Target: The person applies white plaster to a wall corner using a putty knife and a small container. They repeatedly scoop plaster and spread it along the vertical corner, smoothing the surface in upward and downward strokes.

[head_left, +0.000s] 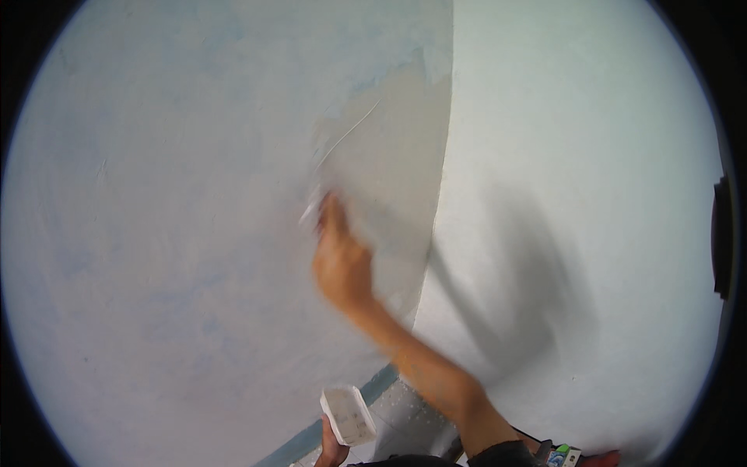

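Observation:
My right hand is raised to the wall on the left side of the corner. Its fingers are closed on a scraper, blurred and mostly hidden by the hand, with only a pale edge showing against the wall. A patch of wet-looking grey filler covers the wall above and right of the hand, with a thin raised ridge along its left part. Low in the view, my left hand grips a white plastic tub by its side. Pale residue coats the inside of the tub.
A white wall meets the bluish one at a corner and carries my arm's shadow. A grey-blue skirting strip runs along the base. Speckled floor tiles and small items, including a colourful box, lie at the lower edge.

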`<state>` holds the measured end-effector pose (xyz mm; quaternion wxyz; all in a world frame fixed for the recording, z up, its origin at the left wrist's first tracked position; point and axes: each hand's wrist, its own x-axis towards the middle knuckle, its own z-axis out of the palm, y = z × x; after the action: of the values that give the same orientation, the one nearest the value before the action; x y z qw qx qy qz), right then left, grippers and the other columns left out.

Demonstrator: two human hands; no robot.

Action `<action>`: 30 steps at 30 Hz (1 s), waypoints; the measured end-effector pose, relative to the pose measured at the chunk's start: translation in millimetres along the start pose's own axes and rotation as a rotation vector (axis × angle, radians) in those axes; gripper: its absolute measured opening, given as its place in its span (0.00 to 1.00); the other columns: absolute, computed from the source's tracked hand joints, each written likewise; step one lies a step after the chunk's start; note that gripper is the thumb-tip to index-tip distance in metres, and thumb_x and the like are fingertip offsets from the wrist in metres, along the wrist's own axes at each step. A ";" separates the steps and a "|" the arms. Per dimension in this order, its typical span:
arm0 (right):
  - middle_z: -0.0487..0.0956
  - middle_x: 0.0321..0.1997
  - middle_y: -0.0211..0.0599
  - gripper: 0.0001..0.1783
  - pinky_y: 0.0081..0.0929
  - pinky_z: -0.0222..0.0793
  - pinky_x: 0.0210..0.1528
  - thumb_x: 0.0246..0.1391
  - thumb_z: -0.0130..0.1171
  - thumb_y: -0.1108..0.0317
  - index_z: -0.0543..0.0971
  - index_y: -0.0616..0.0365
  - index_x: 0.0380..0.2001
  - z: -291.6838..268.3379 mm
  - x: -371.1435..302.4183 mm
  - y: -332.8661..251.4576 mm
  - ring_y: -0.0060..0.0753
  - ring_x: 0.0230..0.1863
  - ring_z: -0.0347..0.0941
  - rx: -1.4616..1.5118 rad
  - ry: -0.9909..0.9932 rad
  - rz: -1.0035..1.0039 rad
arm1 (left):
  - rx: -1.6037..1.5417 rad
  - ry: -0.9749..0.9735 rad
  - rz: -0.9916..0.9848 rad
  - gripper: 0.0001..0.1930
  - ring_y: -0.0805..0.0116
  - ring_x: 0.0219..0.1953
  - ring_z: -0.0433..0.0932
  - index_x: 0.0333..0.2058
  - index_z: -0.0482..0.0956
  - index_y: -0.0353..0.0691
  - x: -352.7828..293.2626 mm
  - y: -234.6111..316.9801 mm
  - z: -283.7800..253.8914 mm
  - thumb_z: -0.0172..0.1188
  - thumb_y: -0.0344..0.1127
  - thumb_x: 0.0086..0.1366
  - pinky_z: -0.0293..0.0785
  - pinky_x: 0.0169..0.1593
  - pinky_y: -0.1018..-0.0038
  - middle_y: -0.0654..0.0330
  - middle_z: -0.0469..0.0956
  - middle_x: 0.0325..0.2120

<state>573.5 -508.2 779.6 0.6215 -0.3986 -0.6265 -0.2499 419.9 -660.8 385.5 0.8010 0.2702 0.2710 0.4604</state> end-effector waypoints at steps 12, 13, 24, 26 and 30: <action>0.79 0.46 0.37 0.16 0.33 0.73 0.51 0.57 0.55 0.75 0.76 0.63 0.49 -129.1 79.7 -42.7 0.32 0.46 0.77 1.245 0.186 0.789 | 0.035 -0.028 -0.029 0.40 0.55 0.63 0.68 0.70 0.56 0.47 -61.8 36.3 26.7 0.27 0.69 0.72 0.64 0.65 0.53 0.56 0.67 0.63; 0.79 0.47 0.37 0.17 0.32 0.72 0.52 0.58 0.54 0.76 0.75 0.64 0.51 -137.6 101.0 -34.1 0.32 0.47 0.77 1.261 0.194 0.825 | 0.028 -0.029 -0.037 0.39 0.55 0.63 0.68 0.70 0.56 0.47 -66.9 38.2 26.6 0.27 0.69 0.72 0.64 0.65 0.53 0.56 0.67 0.63; 0.80 0.38 0.45 0.17 0.25 0.71 0.44 0.58 0.48 0.79 0.77 0.70 0.50 -36.8 -71.2 57.1 0.37 0.37 0.77 0.069 0.089 0.459 | -0.051 -0.025 -0.049 0.38 0.55 0.63 0.69 0.69 0.58 0.48 30.0 -85.3 -155.6 0.26 0.68 0.73 0.64 0.65 0.53 0.59 0.68 0.63; 0.79 0.43 0.53 0.21 0.28 0.72 0.48 0.57 0.48 0.80 0.74 0.72 0.54 -13.5 -75.0 38.2 0.45 0.42 0.78 0.056 0.064 0.427 | -0.043 -0.022 -0.036 0.38 0.55 0.63 0.69 0.69 0.58 0.49 25.5 -83.8 -166.1 0.26 0.68 0.73 0.64 0.65 0.53 0.59 0.68 0.63; 0.75 0.56 0.65 0.27 0.39 0.72 0.58 0.55 0.48 0.82 0.67 0.75 0.60 49.1 -68.1 41.7 0.60 0.55 0.75 -0.023 0.263 0.105 | -0.011 -0.017 -0.020 0.38 0.55 0.63 0.69 0.69 0.58 0.49 24.7 -67.5 -176.0 0.27 0.69 0.73 0.65 0.65 0.52 0.59 0.68 0.63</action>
<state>572.6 -458.1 700.4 0.7057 -0.4017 -0.5150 -0.2745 350.2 -635.7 210.5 0.8094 0.2669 0.2643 0.4514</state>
